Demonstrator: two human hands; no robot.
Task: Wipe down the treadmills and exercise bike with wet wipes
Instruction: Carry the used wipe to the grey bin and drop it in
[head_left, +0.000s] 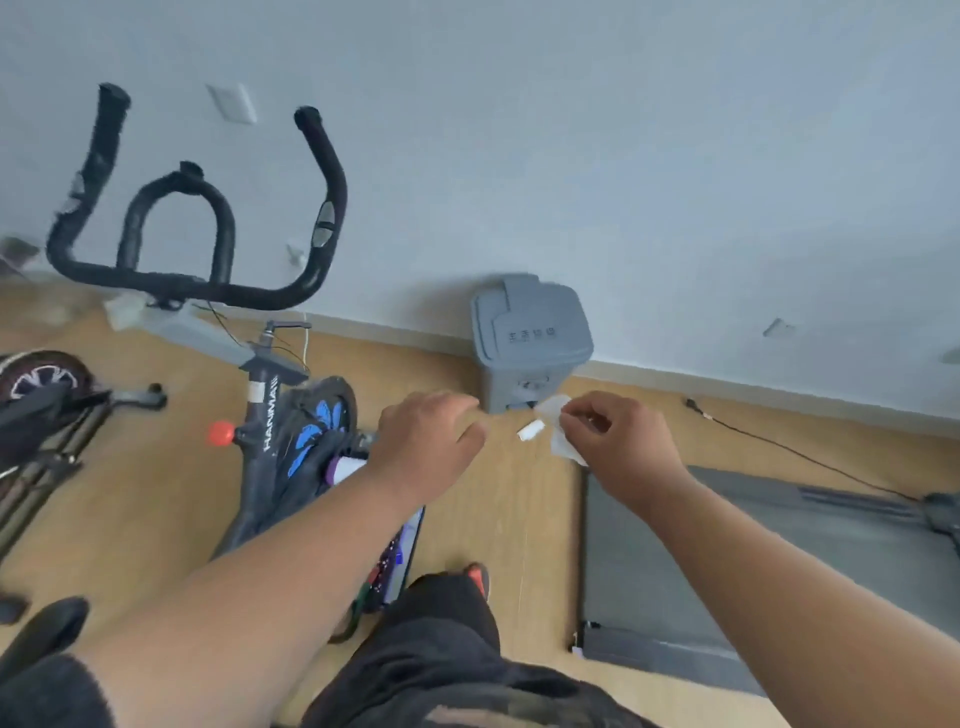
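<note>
My right hand (618, 441) pinches a white wet wipe (558, 426) in front of me. A small white scrap (531, 431) hangs in the air between both hands. My left hand (431, 441) is loosely curled beside it, and I cannot tell whether it holds anything. The black exercise bike (270, 415) with curved handlebars (197, 280) stands at the left. A grey flat treadmill (727, 571) lies on the floor at the right.
A grey lidded bin (530, 338) stands against the wall just beyond my hands. A black cable (800, 452) runs along the floor to the treadmill. Another bike wheel (41, 379) is at the far left. My leg and shoe (475, 577) are below.
</note>
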